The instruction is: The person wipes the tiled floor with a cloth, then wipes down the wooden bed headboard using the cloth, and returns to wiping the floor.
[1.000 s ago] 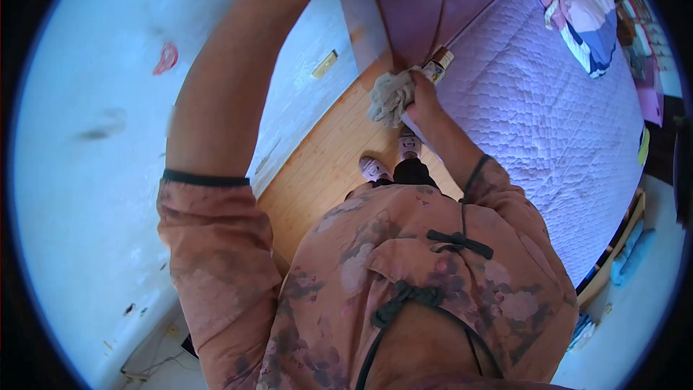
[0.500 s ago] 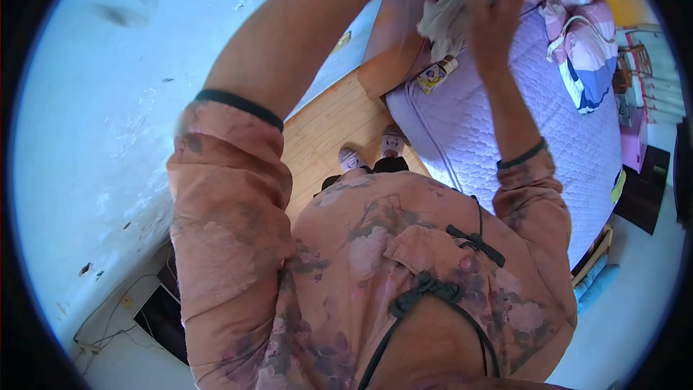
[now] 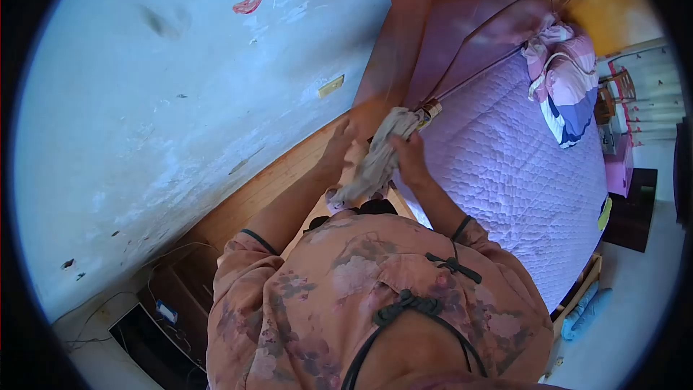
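Note:
A crumpled greyish-white cloth [image 3: 382, 155] hangs in front of my body, between the bed corner and my feet. My right hand [image 3: 411, 157] is closed on its right side, with the thumb toward the cloth. Just left of the cloth is my left hand [image 3: 339, 146], held apart from it with the fingers stretched and slightly blurred. Behind the cloth's top end, at the bed's corner, a container with a yellow and white label [image 3: 431, 110] is partly hidden.
A purple quilted bedspread [image 3: 498, 166] covers the bed on the right, with bundled bedding [image 3: 567, 79] on it. The wooden headboard [image 3: 404, 36] stands ahead. A worn wall [image 3: 166, 115] with a socket [image 3: 331, 87] is on the left. Dark furniture [image 3: 173, 296] stands at lower left.
Both hands have come down and back from high over the headboard end of the bed, bringing the cloth with them. My left hand is now away from the cloth. The headboard shows more.

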